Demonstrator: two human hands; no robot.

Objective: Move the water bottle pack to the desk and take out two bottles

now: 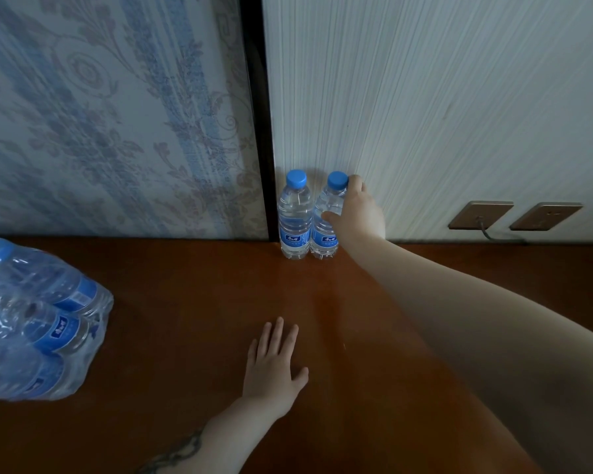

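Note:
Two clear water bottles with blue caps and blue labels stand upright side by side at the back of the brown desk, against the wall. My right hand is wrapped around the right bottle, fingers at its neck and shoulder. The left bottle stands free, touching its neighbour. My left hand lies flat on the desk, palm down, fingers spread, holding nothing. The plastic-wrapped bottle pack lies on its side at the desk's left edge, partly cut off by the frame.
A patterned wallpaper panel and a dark vertical strip rise behind the desk. Two brown wall sockets sit low on the right wall, and a cable runs from the left one.

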